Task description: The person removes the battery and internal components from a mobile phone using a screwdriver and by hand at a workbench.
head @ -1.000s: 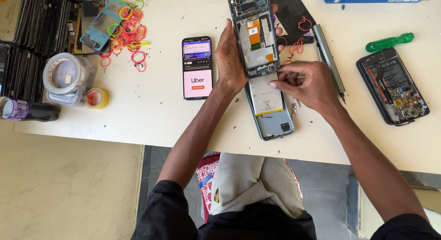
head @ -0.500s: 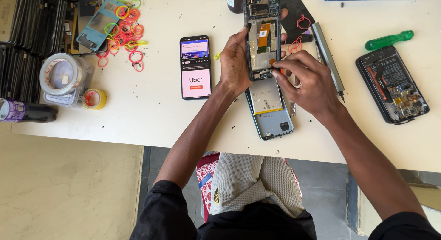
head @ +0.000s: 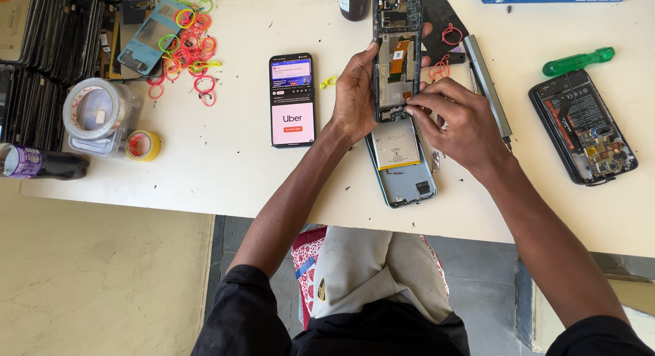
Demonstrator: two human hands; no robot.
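While curled around the left edge of an opened phone (head: 396, 63), the left hand (head: 356, 97) grips firmly, thumb pressed to the near side and fingertips just showing past the far edge, holding that frame tilted up off a white table (head: 225, 172). Pinched almost shut, the right hand (head: 460, 121) meets the lower end of the same phone, thumb and forefinger closed on something tiny there (too small to make out), remaining fingers folded loosely into the palm. Directly beneath both hands, flat on the table, a blue-green back shell (head: 404, 172) with a silver battery (head: 396, 143) seated inside, touching the raised phone's lower end. Just left of the left wrist, a second phone (head: 293, 100) lying face up with a lit screen, and a small yellow band (head: 329, 82) between. Further left, a scatter of coloured rubber bands (head: 191, 52), a roll of clear tape (head: 92, 110) and a smaller yellow roll (head: 143, 145). Right of the right hand, a grey metal bar (head: 486, 90), then, well apart, another opened phone (head: 583, 127) with a green-handled screwdriver (head: 578, 60) at its top. At the top edge, a dark bottle (head: 355, 3).
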